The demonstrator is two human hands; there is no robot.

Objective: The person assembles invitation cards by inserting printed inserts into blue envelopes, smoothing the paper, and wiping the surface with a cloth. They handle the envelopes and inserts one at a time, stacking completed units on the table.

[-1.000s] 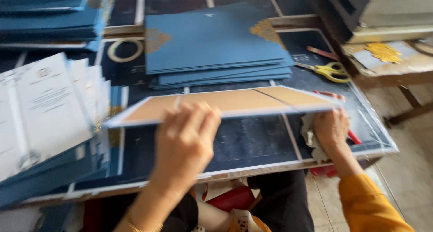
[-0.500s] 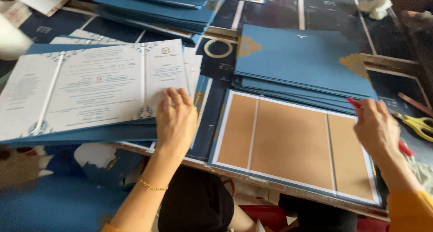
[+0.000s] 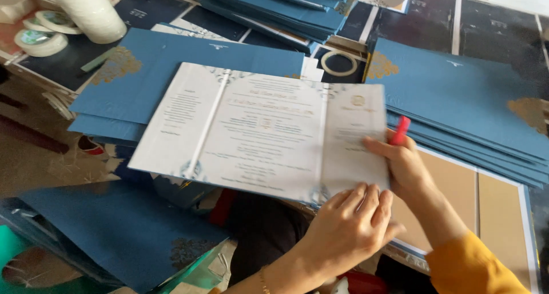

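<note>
Left hand [image 3: 349, 228] grips the near right corner of the open white tri-fold card [image 3: 263, 131], fingers curled on top. Right hand [image 3: 403, 165] pinches its right edge; the same hand holds a red tool [image 3: 400, 130]; brown board [image 3: 463, 197] lies beneath.

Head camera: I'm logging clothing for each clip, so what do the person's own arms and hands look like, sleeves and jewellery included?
The hands are bare, with no gloves. The left hand has a thin gold bracelet at the wrist and a bare forearm, with no sleeve in view. The right hand comes out of a long orange-yellow sleeve that reaches towards the wrist. No rings or watch can be made out.
</note>
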